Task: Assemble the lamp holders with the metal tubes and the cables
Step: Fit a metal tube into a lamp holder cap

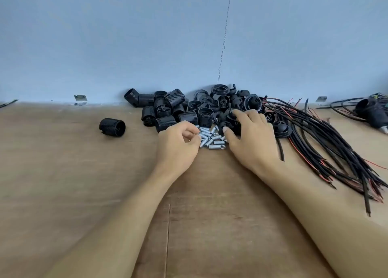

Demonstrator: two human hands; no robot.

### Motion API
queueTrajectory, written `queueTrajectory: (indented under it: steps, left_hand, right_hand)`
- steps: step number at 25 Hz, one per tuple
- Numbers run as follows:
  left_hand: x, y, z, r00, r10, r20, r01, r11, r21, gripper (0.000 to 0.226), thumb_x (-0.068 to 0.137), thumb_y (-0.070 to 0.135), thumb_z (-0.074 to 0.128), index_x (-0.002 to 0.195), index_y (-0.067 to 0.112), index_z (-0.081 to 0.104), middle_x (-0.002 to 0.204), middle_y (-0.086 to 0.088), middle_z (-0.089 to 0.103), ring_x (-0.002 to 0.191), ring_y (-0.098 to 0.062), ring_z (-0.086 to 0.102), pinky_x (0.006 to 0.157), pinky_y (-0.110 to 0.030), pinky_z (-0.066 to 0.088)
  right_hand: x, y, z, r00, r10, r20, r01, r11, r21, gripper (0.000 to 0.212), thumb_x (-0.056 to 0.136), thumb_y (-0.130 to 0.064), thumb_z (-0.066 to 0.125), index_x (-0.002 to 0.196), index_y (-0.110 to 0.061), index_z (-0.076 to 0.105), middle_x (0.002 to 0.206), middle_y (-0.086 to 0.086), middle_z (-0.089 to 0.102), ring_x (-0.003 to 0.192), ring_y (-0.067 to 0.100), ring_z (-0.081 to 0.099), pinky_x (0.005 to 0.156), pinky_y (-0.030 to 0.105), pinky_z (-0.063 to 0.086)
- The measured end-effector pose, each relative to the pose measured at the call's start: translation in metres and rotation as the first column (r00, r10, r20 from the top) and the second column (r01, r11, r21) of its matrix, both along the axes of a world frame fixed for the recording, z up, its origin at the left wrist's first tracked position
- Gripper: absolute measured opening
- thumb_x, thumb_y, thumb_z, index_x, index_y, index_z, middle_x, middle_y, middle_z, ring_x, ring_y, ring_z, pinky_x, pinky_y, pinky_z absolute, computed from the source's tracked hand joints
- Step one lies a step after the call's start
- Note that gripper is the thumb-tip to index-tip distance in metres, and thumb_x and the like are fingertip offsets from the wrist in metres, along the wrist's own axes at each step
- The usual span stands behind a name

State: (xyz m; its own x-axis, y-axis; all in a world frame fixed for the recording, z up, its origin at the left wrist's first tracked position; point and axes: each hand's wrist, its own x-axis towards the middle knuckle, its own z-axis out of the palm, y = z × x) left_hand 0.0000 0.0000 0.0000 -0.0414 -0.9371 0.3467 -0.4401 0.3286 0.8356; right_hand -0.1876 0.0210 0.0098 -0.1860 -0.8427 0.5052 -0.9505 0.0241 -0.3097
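At the frame centre, the left hand is curling over the metal tubes, pinch unclear; the right hand is gripping a holder cap. Better to be picking one tube only.

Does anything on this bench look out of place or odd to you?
One black threaded lamp holder lies on its side alone at the left, apart from the pile of holders by the wall, as if it rolled away. A thin crack also runs up the blue wall behind the pile.
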Motion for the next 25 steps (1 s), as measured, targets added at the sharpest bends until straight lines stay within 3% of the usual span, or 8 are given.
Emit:
queueTrajectory:
  steps: [6,8,11,13,15,20,22,25]
  left_hand:
    - [-0.001,0.011,-0.001,0.997,-0.024,0.074,0.030,0.996,-0.085,0.024,0.087,0.006,0.067,0.089,0.029,0.074,0.077,0.020,0.067,0.065,0.005,0.058,0.058,-0.006,0.040]
    - [-0.001,0.010,-0.002,0.998,-0.012,0.067,0.019,0.993,-0.114,0.027,0.089,0.004,0.064,0.100,0.026,0.076,0.079,0.023,0.065,0.069,0.005,0.060,0.064,-0.008,0.045]
    - [-0.003,0.013,-0.003,0.998,-0.021,0.063,0.033,0.980,-0.198,0.041,0.088,0.025,0.068,0.128,0.031,0.065,0.097,0.021,0.067,0.071,-0.001,0.061,0.073,-0.018,0.050]
    - [-0.006,0.018,-0.001,0.989,-0.061,0.135,0.095,0.961,-0.261,0.055,0.082,0.043,0.067,0.135,0.039,0.056,0.112,0.018,0.065,0.072,-0.004,0.056,0.076,-0.016,0.048]
    - [-0.007,0.020,-0.001,0.987,-0.047,0.153,0.093,0.947,-0.307,0.047,0.081,0.043,0.065,0.127,0.038,0.063,0.107,0.016,0.065,0.075,-0.006,0.055,0.076,-0.021,0.049]
    - [0.011,0.018,0.000,0.973,0.147,0.176,-0.125,0.983,-0.132,0.026,0.080,0.024,0.079,0.093,0.040,0.063,0.085,0.018,0.055,0.078,-0.003,0.057,0.067,-0.025,0.048]
    - [0.012,0.018,-0.001,0.961,0.165,0.222,-0.143,0.984,-0.109,0.024,0.082,0.020,0.077,0.095,0.037,0.065,0.091,0.016,0.052,0.091,-0.010,0.056,0.068,-0.022,0.041]
    - [0.010,0.018,-0.002,0.940,0.107,0.322,-0.066,0.989,-0.135,0.027,0.087,0.017,0.074,0.112,0.027,0.071,0.111,0.009,0.057,0.111,-0.018,0.052,0.085,-0.029,0.042]
  right_hand:
    - [0.009,-0.009,0.002,0.998,-0.010,-0.056,0.010,1.000,0.005,0.042,0.098,-0.051,0.052,0.125,-0.023,0.068,0.123,0.000,0.060,0.120,0.026,0.044,0.098,0.042,0.027]
    - [0.008,-0.001,0.009,0.990,0.071,0.124,-0.059,0.993,-0.098,0.039,0.097,-0.050,0.056,0.124,-0.025,0.069,0.117,-0.003,0.062,0.114,0.020,0.052,0.098,0.040,0.035]
    - [0.013,0.012,0.022,0.839,0.282,0.466,-0.248,0.959,-0.133,0.029,0.095,-0.044,0.063,0.116,-0.026,0.073,0.101,-0.012,0.069,0.089,-0.003,0.061,0.084,0.024,0.048]
    - [0.021,0.020,0.023,0.768,0.366,0.526,-0.379,0.921,-0.087,0.018,0.094,-0.039,0.067,0.108,-0.030,0.074,0.091,-0.015,0.073,0.079,-0.008,0.062,0.075,0.013,0.046]
    - [0.028,0.025,0.018,0.722,0.403,0.562,-0.437,0.896,-0.081,0.014,0.095,-0.035,0.066,0.105,-0.032,0.075,0.089,-0.018,0.075,0.078,-0.007,0.065,0.071,0.008,0.044]
    - [0.008,0.027,0.005,0.928,0.208,0.308,-0.231,0.972,0.037,0.020,0.094,-0.032,0.064,0.112,-0.028,0.072,0.088,-0.016,0.066,0.080,0.001,0.059,0.075,0.015,0.045]
    - [-0.003,0.028,0.003,0.949,0.221,0.224,-0.254,0.958,0.133,0.023,0.090,-0.032,0.069,0.112,-0.030,0.071,0.088,-0.014,0.062,0.079,0.003,0.055,0.080,0.028,0.050]
    - [-0.003,0.028,-0.001,0.951,0.260,0.166,-0.286,0.945,0.158,0.025,0.088,-0.031,0.071,0.113,-0.032,0.071,0.087,-0.016,0.056,0.077,-0.001,0.050,0.077,0.026,0.044]
